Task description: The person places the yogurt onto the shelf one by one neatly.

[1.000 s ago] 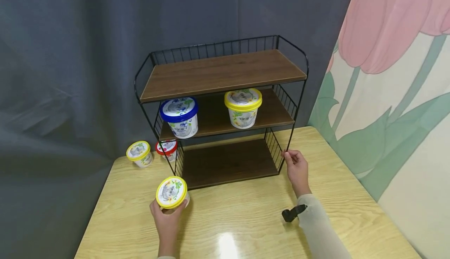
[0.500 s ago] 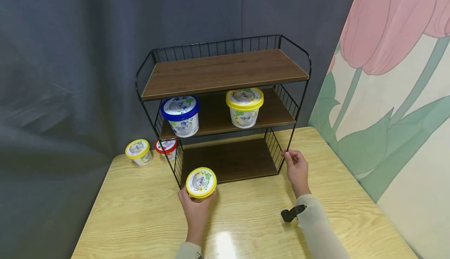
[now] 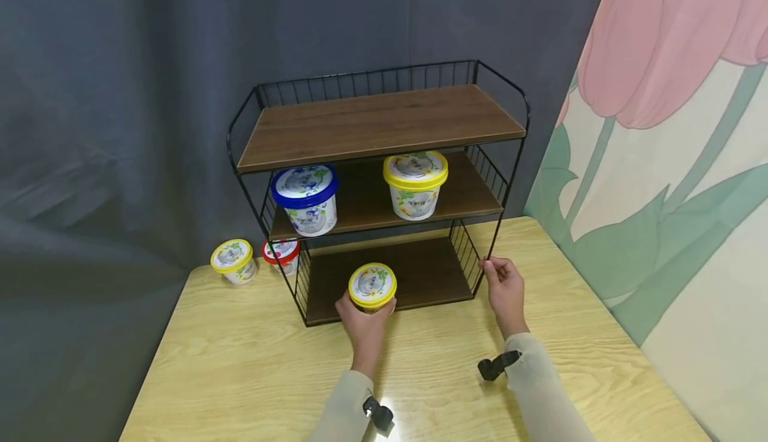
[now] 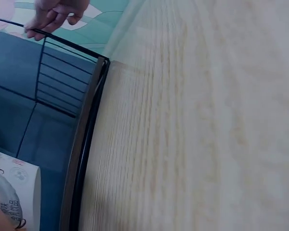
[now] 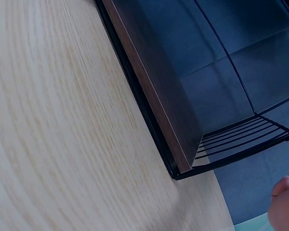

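My left hand grips a white tub with a yellow lid at the front of the rack's bottom shelf. In the left wrist view the tub's printed side shows at the lower left, just past the shelf edge; whether its base touches the board is hidden. At the rack's right front post, my right hand pinches the black wire. On the middle shelf stand a blue-lidded tub at the left and another yellow-lidded tub right of centre.
Left of the rack, a yellow-lidded tub and a red-lidded tub stand on the wooden table. The rack's brown top shelf overhangs the middle one. A dark curtain hangs behind; a flower-painted wall rises at the right.
The left hand has carried the yellow-lidded tub rightward and forward, from left of the rack's front corner to the bottom shelf. The right hand has stayed on the post.
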`<state>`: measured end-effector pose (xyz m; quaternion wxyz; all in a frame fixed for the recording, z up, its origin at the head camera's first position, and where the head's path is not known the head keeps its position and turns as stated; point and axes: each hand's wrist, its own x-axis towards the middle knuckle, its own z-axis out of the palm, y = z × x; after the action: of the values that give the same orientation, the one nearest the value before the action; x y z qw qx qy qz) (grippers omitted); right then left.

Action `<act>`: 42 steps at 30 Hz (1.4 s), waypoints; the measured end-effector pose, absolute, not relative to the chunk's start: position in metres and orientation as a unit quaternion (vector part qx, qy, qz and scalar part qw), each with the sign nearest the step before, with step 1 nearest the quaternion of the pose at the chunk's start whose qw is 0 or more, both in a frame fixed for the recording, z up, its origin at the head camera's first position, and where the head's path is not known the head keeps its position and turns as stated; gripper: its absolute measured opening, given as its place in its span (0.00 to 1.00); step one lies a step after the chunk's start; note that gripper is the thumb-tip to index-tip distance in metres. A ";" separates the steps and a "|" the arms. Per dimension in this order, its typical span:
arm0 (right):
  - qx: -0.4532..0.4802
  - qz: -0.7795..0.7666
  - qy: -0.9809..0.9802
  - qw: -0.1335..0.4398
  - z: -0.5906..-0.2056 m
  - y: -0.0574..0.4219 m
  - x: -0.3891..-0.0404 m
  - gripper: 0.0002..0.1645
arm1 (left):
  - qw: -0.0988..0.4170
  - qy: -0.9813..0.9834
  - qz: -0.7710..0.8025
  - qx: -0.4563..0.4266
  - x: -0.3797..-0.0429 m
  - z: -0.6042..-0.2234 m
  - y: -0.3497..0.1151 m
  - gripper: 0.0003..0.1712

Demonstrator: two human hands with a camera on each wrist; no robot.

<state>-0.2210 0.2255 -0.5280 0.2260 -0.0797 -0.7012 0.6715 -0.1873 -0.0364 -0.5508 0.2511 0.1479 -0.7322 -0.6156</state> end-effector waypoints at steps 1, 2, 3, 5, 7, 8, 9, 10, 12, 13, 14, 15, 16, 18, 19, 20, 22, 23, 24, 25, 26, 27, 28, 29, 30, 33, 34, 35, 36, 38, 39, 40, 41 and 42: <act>-0.078 0.673 -0.700 0.226 -0.528 0.225 -0.221 0.16 | 0.247 -0.739 -0.610 0.147 -0.189 -0.550 -0.033 0.54; -0.078 0.674 -0.699 0.225 -0.527 0.226 -0.221 0.16 | 0.244 -0.747 -0.600 0.147 -0.192 -0.550 -0.030 0.54; -0.078 0.674 -0.700 0.223 -0.527 0.226 -0.221 0.16 | 0.241 -0.756 -0.591 0.149 -0.194 -0.550 -0.027 0.54; -0.083 0.674 -0.700 0.222 -0.527 0.226 -0.220 0.15 | 0.228 -0.770 -0.574 0.158 -0.198 -0.548 -0.021 0.53; -0.086 0.674 -0.699 0.223 -0.526 0.226 -0.219 0.15 | 0.213 -0.783 -0.559 0.172 -0.202 -0.547 -0.014 0.53; -0.087 0.673 -0.700 0.223 -0.526 0.226 -0.219 0.15 | 0.205 -0.784 -0.558 0.178 -0.204 -0.546 -0.010 0.54; -0.087 0.673 -0.700 0.223 -0.526 0.226 -0.219 0.16 | 0.198 -0.785 -0.557 0.184 -0.206 -0.546 -0.006 0.54; -0.085 0.673 -0.700 0.223 -0.526 0.226 -0.219 0.16 | 0.193 -0.783 -0.560 0.190 -0.209 -0.546 -0.002 0.54; -0.083 0.673 -0.702 0.219 -0.526 0.226 -0.218 0.17 | 0.190 -0.783 -0.559 0.196 -0.213 -0.547 0.006 0.54; -0.084 0.672 -0.703 0.218 -0.526 0.226 -0.217 0.17 | 0.187 -0.784 -0.558 0.197 -0.216 -0.548 0.010 0.54; -0.087 0.669 -0.705 0.218 -0.526 0.227 -0.217 0.17 | 0.184 -0.786 -0.557 0.196 -0.218 -0.550 0.015 0.55; -0.088 0.668 -0.706 0.218 -0.527 0.228 -0.216 0.16 | 0.181 -0.789 -0.555 0.194 -0.219 -0.551 0.019 0.55; -0.089 0.667 -0.706 0.218 -0.527 0.229 -0.216 0.15 | 0.176 -0.791 -0.553 0.192 -0.221 -0.553 0.023 0.55; -0.092 0.668 -0.705 0.220 -0.527 0.230 -0.215 0.15 | 0.169 -0.798 -0.547 0.189 -0.224 -0.556 0.031 0.54; -0.092 0.669 -0.704 0.222 -0.527 0.231 -0.215 0.14 | 0.170 -0.800 -0.544 0.187 -0.225 -0.556 0.033 0.54; -0.088 0.671 -0.702 0.224 -0.527 0.231 -0.215 0.14 | 0.171 -0.800 -0.544 0.185 -0.227 -0.557 0.036 0.53; -0.082 0.677 -0.697 0.224 -0.527 0.230 -0.215 0.15 | 0.176 -0.802 -0.541 0.182 -0.230 -0.557 0.038 0.53; -0.080 0.679 -0.694 0.226 -0.526 0.229 -0.215 0.15 | 0.178 -0.801 -0.542 0.178 -0.232 -0.556 0.039 0.53; -0.077 0.681 -0.692 0.227 -0.526 0.228 -0.216 0.15 | 0.179 -0.803 -0.541 0.174 -0.233 -0.556 0.040 0.52; -0.077 0.683 -0.690 0.227 -0.526 0.227 -0.216 0.15 | 0.177 -0.806 -0.540 0.169 -0.234 -0.556 0.040 0.52; -0.075 0.683 -0.690 0.228 -0.526 0.226 -0.216 0.15 | 0.171 -0.808 -0.538 0.165 -0.235 -0.556 0.040 0.52; -0.076 0.684 -0.689 0.227 -0.527 0.225 -0.216 0.15 | 0.166 -0.811 -0.537 0.162 -0.236 -0.556 0.041 0.52; -0.075 0.684 -0.690 0.225 -0.527 0.224 -0.216 0.14 | 0.161 -0.812 -0.538 0.160 -0.236 -0.557 0.040 0.53; -0.075 0.685 -0.689 0.223 -0.528 0.223 -0.216 0.14 | 0.153 -0.815 -0.535 0.160 -0.236 -0.557 0.040 0.53; -0.075 0.686 -0.689 0.220 -0.529 0.222 -0.215 0.14 | 0.146 -0.817 -0.534 0.159 -0.237 -0.558 0.040 0.53; -0.071 0.687 -0.691 0.215 -0.530 0.221 -0.216 0.15 | 0.128 -0.821 -0.536 0.153 -0.240 -0.558 0.040 0.53; -0.069 0.687 -0.690 0.217 -0.530 0.221 -0.216 0.15 | 0.124 -0.822 -0.536 0.147 -0.243 -0.558 0.041 0.54; -0.067 0.686 -0.690 0.219 -0.529 0.222 -0.217 0.15 | 0.118 -0.824 -0.535 0.141 -0.245 -0.557 0.041 0.54; -0.064 0.686 -0.690 0.223 -0.528 0.222 -0.217 0.15 | 0.114 -0.826 -0.536 0.134 -0.248 -0.556 0.042 0.55; -0.060 0.685 -0.689 0.228 -0.525 0.223 -0.218 0.15 | 0.104 -0.829 -0.536 0.124 -0.254 -0.555 0.043 0.56; -0.058 0.685 -0.689 0.229 -0.521 0.223 -0.217 0.15 | 0.097 -0.829 -0.537 0.120 -0.256 -0.554 0.044 0.57; -0.058 0.686 -0.688 0.230 -0.520 0.224 -0.217 0.15 | 0.091 -0.830 -0.539 0.114 -0.257 -0.554 0.043 0.57; -0.061 0.686 -0.689 0.226 -0.520 0.225 -0.217 0.14 | 0.081 -0.830 -0.540 0.109 -0.257 -0.553 0.042 0.57; -0.060 0.687 -0.688 0.226 -0.520 0.226 -0.217 0.14 | 0.073 -0.832 -0.540 0.104 -0.257 -0.554 0.041 0.56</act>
<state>-0.2173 0.2256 -0.5199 0.2265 -0.0604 -0.6881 0.6867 -0.2567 0.0408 -0.5540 0.0731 0.1045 -0.8320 -0.5399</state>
